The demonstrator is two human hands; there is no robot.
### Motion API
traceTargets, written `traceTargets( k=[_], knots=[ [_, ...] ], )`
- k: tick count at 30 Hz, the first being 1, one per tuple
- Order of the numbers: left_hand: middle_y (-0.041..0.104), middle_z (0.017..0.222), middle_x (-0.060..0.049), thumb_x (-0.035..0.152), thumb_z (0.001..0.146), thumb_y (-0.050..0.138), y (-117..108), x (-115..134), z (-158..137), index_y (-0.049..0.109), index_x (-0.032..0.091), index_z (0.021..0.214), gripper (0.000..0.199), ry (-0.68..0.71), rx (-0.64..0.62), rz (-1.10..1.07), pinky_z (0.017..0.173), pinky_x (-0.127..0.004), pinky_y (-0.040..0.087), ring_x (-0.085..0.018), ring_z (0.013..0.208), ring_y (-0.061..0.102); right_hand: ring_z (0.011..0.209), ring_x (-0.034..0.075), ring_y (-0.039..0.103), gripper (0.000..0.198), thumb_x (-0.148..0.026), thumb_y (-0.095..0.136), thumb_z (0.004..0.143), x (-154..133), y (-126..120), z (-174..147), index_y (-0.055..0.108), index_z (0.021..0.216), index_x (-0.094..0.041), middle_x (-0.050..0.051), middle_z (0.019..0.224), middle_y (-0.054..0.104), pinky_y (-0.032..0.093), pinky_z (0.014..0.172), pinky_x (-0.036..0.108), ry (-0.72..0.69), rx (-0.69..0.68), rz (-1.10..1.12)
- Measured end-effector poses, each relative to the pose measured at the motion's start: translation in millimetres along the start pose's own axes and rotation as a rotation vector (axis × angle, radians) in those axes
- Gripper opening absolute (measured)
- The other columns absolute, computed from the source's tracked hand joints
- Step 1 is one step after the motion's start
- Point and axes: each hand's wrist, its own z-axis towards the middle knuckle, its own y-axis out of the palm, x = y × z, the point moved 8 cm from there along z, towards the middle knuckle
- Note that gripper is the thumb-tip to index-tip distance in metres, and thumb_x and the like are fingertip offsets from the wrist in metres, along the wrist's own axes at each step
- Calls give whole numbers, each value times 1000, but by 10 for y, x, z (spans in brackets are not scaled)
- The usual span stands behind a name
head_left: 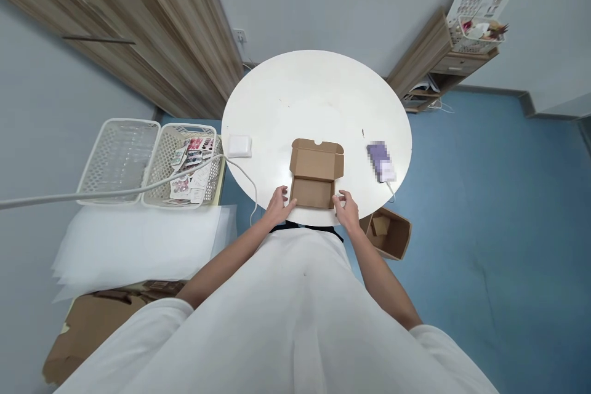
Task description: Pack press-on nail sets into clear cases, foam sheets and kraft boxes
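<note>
A brown cardboard box (313, 192) lies on the near part of the round white table (318, 83). Its lid stands folded back toward the far side, side flaps spread, and the inside shows bare cardboard. My left hand (279, 205) grips the box's near left corner, thumb on the edge and fingers outside the wall. At the opposite near corner, my right hand (346, 209) holds the right wall in the same way, thumb at the rim.
A white square item (239, 146) and a pixelated purple object (379, 160) with a cable lie on the table. White baskets (184, 129), one with printed packets, stand left beside translucent sheets (143, 240). An open carton (392, 234) sits on the floor at right. A cable crosses the left side.
</note>
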Motion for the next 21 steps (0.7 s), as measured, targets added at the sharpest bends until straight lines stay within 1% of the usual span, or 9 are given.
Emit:
traceTargets(
  k=[2, 4, 6, 8, 11, 14, 18, 21],
  knots=[
    [48, 118, -11, 38, 82, 47, 44, 0, 10, 36, 19, 121, 45, -20, 12, -54, 84, -37, 45, -18, 96, 53, 58, 12, 60, 55, -56, 42, 78, 37, 80, -18, 46, 122, -23, 7, 110, 58, 51, 57, 29, 6, -101, 164],
    [50, 117, -10, 35, 82, 46, 94, 26, 66, 39, 19, 121, 43, -33, 26, -100, 86, -37, 45, -18, 98, 53, 59, 12, 61, 57, -57, 45, 76, 66, 130, 7, 44, 122, -23, 7, 115, 55, 52, 51, 28, 20, -164, 304],
    [50, 119, -10, 33, 81, 46, 144, 77, 164, 40, 19, 122, 44, -35, 48, -131, 88, -37, 44, -19, 101, 52, 65, 12, 63, 59, -57, 46, 75, 90, 115, 89, 44, 122, -22, 8, 117, 53, 54, 55, 29, 24, -165, 401],
    [49, 122, -10, 32, 81, 46, 208, 157, 292, 40, 18, 125, 47, -19, 57, -155, 92, -37, 42, -19, 105, 50, 68, 13, 62, 60, -58, 46, 75, 103, 49, 214, 45, 121, -20, 9, 118, 52, 56, 63, 31, 12, -142, 452],
    [45, 128, -10, 31, 80, 45, 318, 302, 493, 39, 17, 129, 51, 8, 46, -203, 97, -36, 39, -19, 113, 46, 73, 14, 62, 64, -60, 45, 75, 110, -89, 421, 46, 123, -17, 12, 123, 50, 55, 72, 32, -16, -110, 468],
    [42, 134, -8, 26, 78, 45, 403, 414, 639, 36, 19, 133, 55, -7, 45, -249, 100, -35, 36, -19, 118, 43, 78, 16, 62, 65, -61, 44, 76, 124, -192, 591, 45, 124, -17, 13, 126, 49, 54, 75, 34, -27, -110, 498],
    [41, 137, -6, 20, 76, 44, 452, 500, 714, 33, 21, 135, 60, -24, 57, -262, 100, -37, 36, -20, 121, 42, 79, 16, 62, 60, -57, 45, 78, 169, -214, 728, 45, 125, -19, 11, 124, 52, 53, 79, 37, -52, -127, 574],
    [40, 138, -5, 18, 75, 42, 460, 515, 718, 32, 22, 136, 62, -28, 63, -268, 99, -37, 38, -21, 122, 40, 80, 15, 62, 60, -56, 45, 79, 211, -185, 778, 44, 125, -19, 12, 126, 50, 52, 80, 36, -76, -132, 585]
  ],
)
